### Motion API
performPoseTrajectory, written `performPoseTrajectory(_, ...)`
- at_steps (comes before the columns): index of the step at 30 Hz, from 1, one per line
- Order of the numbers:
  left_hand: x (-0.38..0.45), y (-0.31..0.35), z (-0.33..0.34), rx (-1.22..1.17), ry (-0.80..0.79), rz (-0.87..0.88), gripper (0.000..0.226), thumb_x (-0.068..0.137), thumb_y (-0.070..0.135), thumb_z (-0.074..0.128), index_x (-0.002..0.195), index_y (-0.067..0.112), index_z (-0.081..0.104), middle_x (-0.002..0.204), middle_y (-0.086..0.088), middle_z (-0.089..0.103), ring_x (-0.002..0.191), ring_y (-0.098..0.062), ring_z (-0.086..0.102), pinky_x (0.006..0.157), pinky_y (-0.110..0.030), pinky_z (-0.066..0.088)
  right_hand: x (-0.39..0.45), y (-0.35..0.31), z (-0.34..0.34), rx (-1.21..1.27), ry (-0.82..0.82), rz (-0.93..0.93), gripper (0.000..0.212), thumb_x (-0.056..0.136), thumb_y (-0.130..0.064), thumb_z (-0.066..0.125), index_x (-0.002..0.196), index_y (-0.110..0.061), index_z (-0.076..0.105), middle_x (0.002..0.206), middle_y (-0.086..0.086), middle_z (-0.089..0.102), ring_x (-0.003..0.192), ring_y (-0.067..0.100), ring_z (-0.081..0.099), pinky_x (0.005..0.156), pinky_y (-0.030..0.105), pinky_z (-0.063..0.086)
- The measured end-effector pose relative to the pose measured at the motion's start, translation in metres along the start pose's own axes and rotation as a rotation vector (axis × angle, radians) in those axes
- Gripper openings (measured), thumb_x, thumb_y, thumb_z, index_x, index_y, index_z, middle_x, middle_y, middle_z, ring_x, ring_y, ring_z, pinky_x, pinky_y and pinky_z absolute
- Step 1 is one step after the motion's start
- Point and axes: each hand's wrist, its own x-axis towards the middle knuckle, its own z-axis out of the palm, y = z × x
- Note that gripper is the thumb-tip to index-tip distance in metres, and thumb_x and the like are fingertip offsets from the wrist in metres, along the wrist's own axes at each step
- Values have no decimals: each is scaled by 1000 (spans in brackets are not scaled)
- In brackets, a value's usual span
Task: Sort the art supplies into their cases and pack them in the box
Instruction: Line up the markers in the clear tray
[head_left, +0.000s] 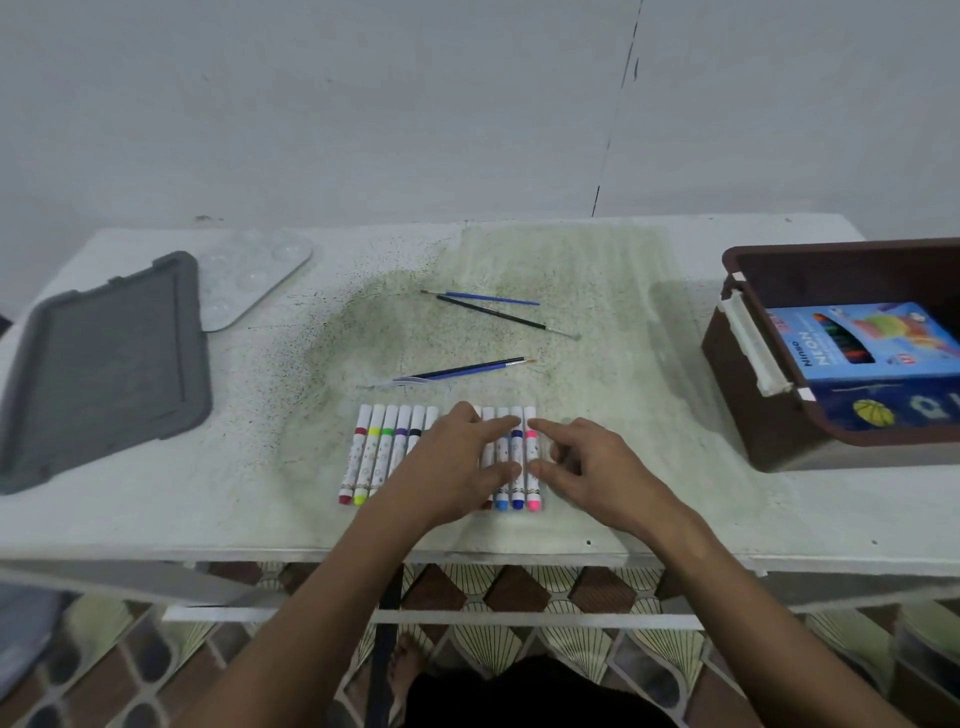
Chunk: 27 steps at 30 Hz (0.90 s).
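A row of several white markers (371, 457) with coloured bands and tips lies side by side near the table's front edge. My left hand (457, 462) rests flat on the middle of the row and hides several markers. Its index finger and thumb reach toward the dark blue marker (517, 467). My right hand (592, 467) is at the row's right end, with index fingertip and thumb tip touching the pink marker (532, 488). Three thin paintbrushes lie loose behind: a blue one (488, 299), a black one (506, 317), and a dark blue one (462, 371).
A brown box (737, 374) stands open at the right edge, with a blue neon-pen carton (872, 358) inside. A grey lid (104, 364) lies at the left, a clear paint palette (249, 280) behind it. The white table (649, 493) is speckled green.
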Motion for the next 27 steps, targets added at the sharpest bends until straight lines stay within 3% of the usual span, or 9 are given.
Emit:
performPoseTrajectory(7, 5, -1, 2, 42, -6, -40, 55, 88, 48, 59, 139, 37, 43, 103, 5, 35, 98, -11, 42, 84, -27, 41, 1, -1, 0, 0, 21, 37, 52, 86, -37, 66, 135, -28, 52, 77, -5, 48, 69, 4, 50, 61, 10, 37)
performPoseTrajectory(12, 2, -5, 5, 1, 37, -37, 54, 85, 49, 61, 136, 36, 47, 102, 6, 36, 98, -9, 41, 85, -25, 38, -3, -3, 1, 70, 66, 47, 48, 86, -31, 68, 132, -25, 56, 81, -4, 55, 69, 5, 52, 64, 9, 41)
performPoseTrajectory(16, -12, -13, 0, -122, 249, -42, 49, 84, 43, 66, 130, 27, 56, 102, 6, 46, 96, -9, 47, 85, -26, 42, -3, -5, 4, 126, 90, 34, 46, 86, -23, 69, 130, -17, 58, 90, -3, 56, 64, 4, 49, 64, 9, 42)
performPoseTrajectory(20, -35, -45, -16, 1, 466, -276, 50, 83, 47, 65, 128, 27, 57, 119, -4, 44, 113, -20, 38, 93, -34, 36, 1, -5, 3, 105, 84, 30, 48, 86, -22, 68, 132, -15, 55, 95, -3, 54, 65, 4, 49, 63, 7, 40)
performPoseTrajectory(23, -50, -65, -24, 102, 430, -478, 59, 82, 56, 60, 134, 30, 51, 130, -9, 38, 119, -28, 34, 98, -44, 32, 2, -8, 1, 71, 86, 24, 49, 87, -24, 68, 133, -16, 54, 98, -3, 54, 67, 4, 50, 62, 5, 39)
performPoseTrajectory(27, -56, -67, -23, 35, 360, -559, 63, 83, 61, 55, 138, 32, 46, 133, -11, 38, 123, -31, 34, 101, -46, 33, 4, -10, 2, 55, 98, 22, 48, 86, -25, 68, 132, -18, 55, 100, -4, 55, 73, 4, 51, 62, 4, 37)
